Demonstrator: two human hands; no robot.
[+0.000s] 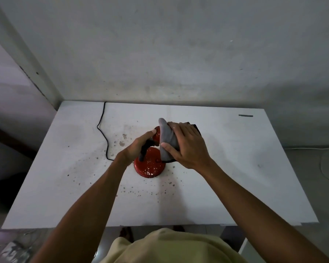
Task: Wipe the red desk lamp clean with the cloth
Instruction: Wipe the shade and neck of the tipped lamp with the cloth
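The red desk lamp (150, 166) stands near the middle of the white table (65, 186), its round base speckled with pale dust. My left hand (139, 147) grips the lamp's black neck, thumb resting against the red shade. My right hand (184, 147) presses a grey cloth (166, 138) over the shade, covering most of it. Only a sliver of red shade shows between my hands.
The lamp's black cord (103, 133) snakes off the table's back edge at left. Dust and crumbs scatter over the tabletop around the base. A small dark strip (245, 115) lies at the back right. Grey walls close in behind and to the left.
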